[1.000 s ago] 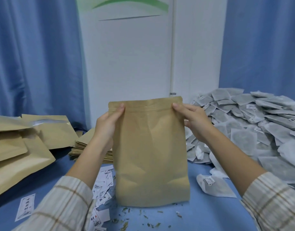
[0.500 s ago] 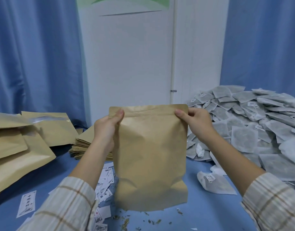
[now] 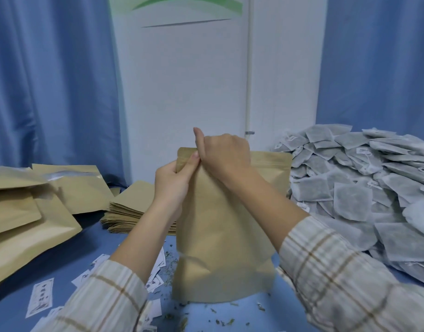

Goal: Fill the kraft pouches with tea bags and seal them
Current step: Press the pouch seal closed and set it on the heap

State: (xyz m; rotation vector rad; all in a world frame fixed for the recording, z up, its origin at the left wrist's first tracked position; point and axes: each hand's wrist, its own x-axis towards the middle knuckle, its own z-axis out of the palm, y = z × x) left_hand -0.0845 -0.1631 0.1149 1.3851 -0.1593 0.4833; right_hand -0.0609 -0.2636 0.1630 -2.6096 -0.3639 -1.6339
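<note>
A filled kraft pouch (image 3: 220,248) stands upright on the blue table in front of me. My left hand (image 3: 173,182) pinches the pouch's top left corner at the zip strip. My right hand (image 3: 224,156) sits right beside it, fingers curled over the top edge and thumb raised, pinching the zip strip near the left end. The right part of the pouch's top edge is free. A big heap of grey tea bags (image 3: 354,188) lies to the right of the pouch.
A stack of flat empty kraft pouches (image 3: 131,209) lies behind my left arm. Filled pouches (image 3: 26,212) are piled at the far left. Small white paper labels (image 3: 40,298) and tea crumbs litter the table near its front. Blue curtains hang behind.
My right hand has moved from the pouch's top right corner across to the left end, next to my left hand. The pouch has stayed upright on the table.
</note>
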